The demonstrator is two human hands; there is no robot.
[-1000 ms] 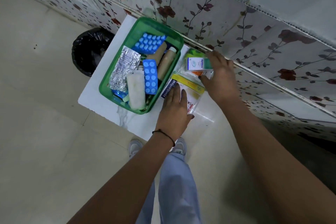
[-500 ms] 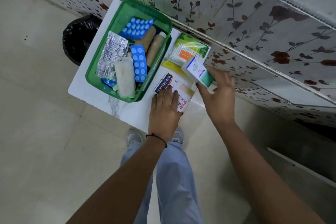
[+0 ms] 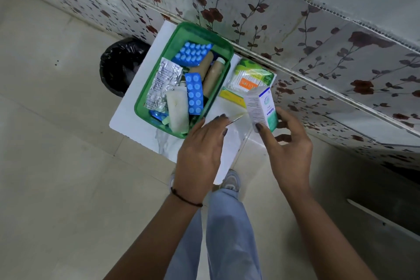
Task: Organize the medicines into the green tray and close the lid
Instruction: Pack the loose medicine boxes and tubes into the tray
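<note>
The green tray [image 3: 205, 32] sits on a small white table [image 3: 134, 109] against the wall. It holds blue blister packs [image 3: 194, 94], a silver strip [image 3: 163, 84], a white tube [image 3: 178, 110] and brown bottles [image 3: 212, 77]. My right hand [image 3: 288, 143] holds a white-and-teal medicine box [image 3: 261, 107] upright, above the table's right part. My left hand [image 3: 200, 154] hovers just right of the tray's near corner, its fingers closed over a flat plaster packet [image 3: 235, 119] seen edge-on. A cotton swab pack [image 3: 252, 77] lies right of the tray on a yellow packet [image 3: 231, 96].
A bin with a black liner [image 3: 122, 66] stands on the floor left of the table. The flower-patterned wall [image 3: 295, 36] runs right behind the table. My legs and shoes [image 3: 230, 183] are below the table's near edge.
My right hand picked the medicine box off the cotton swab pack and brought it toward me. My left hand, first pressed flat on the plaster packet, has lifted with it.
</note>
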